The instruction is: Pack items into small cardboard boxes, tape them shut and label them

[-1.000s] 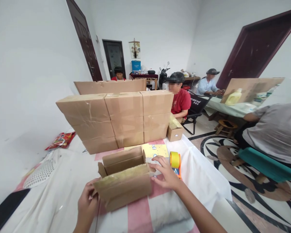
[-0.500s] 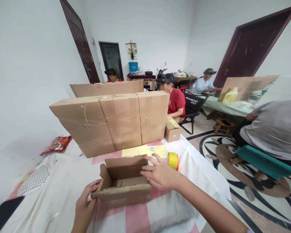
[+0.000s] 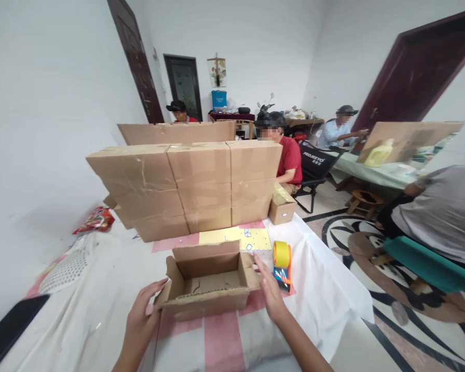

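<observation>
An open-topped cardboard box (image 3: 211,308) rests on the cloth-covered table before me, its inside visible and bare. Around its left end my left hand (image 3: 141,310) is closed, fingers on the outer side of the left flap and thumb lower down. At the opposite end my right hand (image 3: 272,292) has its fingers stretched out along the outside of the right flap (image 3: 251,271), which leans outward. Just right of that hand lies a tape dispenser with a yellow roll (image 3: 282,256) and an orange frame.
A wall of stacked cardboard boxes (image 3: 203,186) stands at the back of the table (image 3: 325,299). Beside it is a small carton (image 3: 282,209). A red snack packet (image 3: 96,220) lies at left. Several people sit nearby, one in a red shirt (image 3: 289,157) behind the boxes.
My right hand has moved from over the box's right end to the outside of its right flap, which now leans outward. My left hand stays at the left end. The camera view has shifted slightly.
</observation>
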Demonstrator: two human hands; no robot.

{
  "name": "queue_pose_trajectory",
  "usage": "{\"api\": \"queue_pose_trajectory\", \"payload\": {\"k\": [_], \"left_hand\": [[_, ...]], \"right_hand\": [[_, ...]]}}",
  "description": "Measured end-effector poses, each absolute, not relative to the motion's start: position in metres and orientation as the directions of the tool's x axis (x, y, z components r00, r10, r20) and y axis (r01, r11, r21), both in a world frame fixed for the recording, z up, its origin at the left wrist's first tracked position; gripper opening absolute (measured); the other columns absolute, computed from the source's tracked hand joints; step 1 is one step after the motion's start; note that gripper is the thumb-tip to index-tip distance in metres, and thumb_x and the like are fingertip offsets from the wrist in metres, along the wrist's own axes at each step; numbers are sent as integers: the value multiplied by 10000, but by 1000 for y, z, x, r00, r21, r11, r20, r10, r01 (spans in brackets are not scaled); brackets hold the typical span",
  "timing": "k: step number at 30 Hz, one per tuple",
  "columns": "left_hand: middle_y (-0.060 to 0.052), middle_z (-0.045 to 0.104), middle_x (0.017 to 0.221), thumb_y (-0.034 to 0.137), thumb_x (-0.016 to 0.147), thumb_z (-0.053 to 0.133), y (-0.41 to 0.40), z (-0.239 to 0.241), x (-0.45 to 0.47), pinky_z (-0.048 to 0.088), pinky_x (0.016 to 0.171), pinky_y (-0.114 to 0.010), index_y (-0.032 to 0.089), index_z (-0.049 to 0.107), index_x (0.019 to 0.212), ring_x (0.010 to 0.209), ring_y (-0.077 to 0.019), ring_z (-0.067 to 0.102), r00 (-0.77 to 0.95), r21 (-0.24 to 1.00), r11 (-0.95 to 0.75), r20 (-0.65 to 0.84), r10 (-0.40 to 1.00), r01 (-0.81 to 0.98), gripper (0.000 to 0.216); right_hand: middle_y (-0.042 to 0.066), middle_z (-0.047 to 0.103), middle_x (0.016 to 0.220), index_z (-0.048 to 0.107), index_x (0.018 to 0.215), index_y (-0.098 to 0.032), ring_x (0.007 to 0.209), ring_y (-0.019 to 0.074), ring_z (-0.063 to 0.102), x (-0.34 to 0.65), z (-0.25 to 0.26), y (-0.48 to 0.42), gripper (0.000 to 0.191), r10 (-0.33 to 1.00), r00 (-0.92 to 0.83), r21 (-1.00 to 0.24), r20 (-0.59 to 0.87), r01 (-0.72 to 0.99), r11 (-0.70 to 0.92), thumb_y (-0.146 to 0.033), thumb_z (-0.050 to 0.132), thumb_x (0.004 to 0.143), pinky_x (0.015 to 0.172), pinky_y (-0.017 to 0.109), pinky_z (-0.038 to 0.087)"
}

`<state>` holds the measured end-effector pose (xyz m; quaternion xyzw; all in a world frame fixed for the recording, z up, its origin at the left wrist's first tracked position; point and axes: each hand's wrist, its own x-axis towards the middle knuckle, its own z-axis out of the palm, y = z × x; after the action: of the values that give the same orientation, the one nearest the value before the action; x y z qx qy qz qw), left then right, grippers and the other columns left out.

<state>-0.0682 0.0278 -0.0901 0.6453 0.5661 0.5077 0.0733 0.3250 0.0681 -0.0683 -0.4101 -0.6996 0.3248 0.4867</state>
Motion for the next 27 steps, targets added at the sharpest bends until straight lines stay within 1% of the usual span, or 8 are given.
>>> {"api": "queue_pose_trajectory", "payload": {"k": [4,6,9,12,15,18,23,27], "left_hand": [[-99,702,1278,282,929,501,19,-75,-73,567,964,-393,233,650,1253,1186,-247,662,-220,692,-326,575,788,644,361],[-96,657,1365,274,966,433,13,-60,-70,534,1021,-423,240,621,1319,1270,-254,615,-265,697,-359,618,740,621,401],[-79,635,1406,291,965,426,10,-24,-66,431,1122,-492,267,640,1333,1360,-284,537,30,515,-487,665,746,706,427],[-50,645,1400,326,951,472,18,7,-70,351,1152,-513,312,647,1350,1379,-302,502,397,276,-569,488,778,775,436],[-57,643,1402,390,947,511,29,12,-76,397,1084,-473,305,650,1356,1316,-314,533,363,216,-494,451,816,842,440],[-79,615,1433,390,970,494,33,-8,-73,462,1000,-418,290,624,1388,1277,-292,563,261,308,-421,447,856,853,449],[-93,537,1511,399,1021,373,26,-53,-61,484,1044,-407,281,493,1498,1341,-268,542,70,642,-384,458,886,663,506],[-120,651,1343,529,986,401,36,-72,-93,504,998,-437,245,613,1370,1167,-289,632,-182,835,-280,403,897,474,522]], "right_hand": [[90,412,1608,395,1564,-254,1408,315,487,324,-87,66,637,918,-41,-895,395,209,395,-583,244,1039,1125,526,448],[109,449,1581,463,1526,-238,1424,337,464,324,-93,67,652,915,-25,-887,402,238,396,-606,256,1029,1107,542,459],[139,469,1560,586,1418,-217,1455,367,412,325,-95,69,683,907,-8,-867,422,289,406,-655,260,1009,1090,572,461],[147,468,1556,641,1332,-207,1427,372,448,326,-92,71,702,914,-14,-861,404,330,386,-683,250,995,1141,601,394],[152,461,1560,598,1386,-193,1411,370,466,327,-90,74,734,926,-38,-868,374,337,365,-699,246,987,1162,595,372],[160,495,1533,526,1472,-187,1387,369,494,326,-94,74,727,931,-47,-871,363,338,357,-666,246,1003,1141,581,410],[122,634,1395,568,1451,-269,1315,367,564,326,-117,70,625,926,20,-856,378,389,341,-618,290,1014,1112,551,459],[128,630,1389,488,1510,-260,1328,374,545,329,-134,64,582,929,96,-856,356,433,283,-547,314,1034,1111,582,441]]}}
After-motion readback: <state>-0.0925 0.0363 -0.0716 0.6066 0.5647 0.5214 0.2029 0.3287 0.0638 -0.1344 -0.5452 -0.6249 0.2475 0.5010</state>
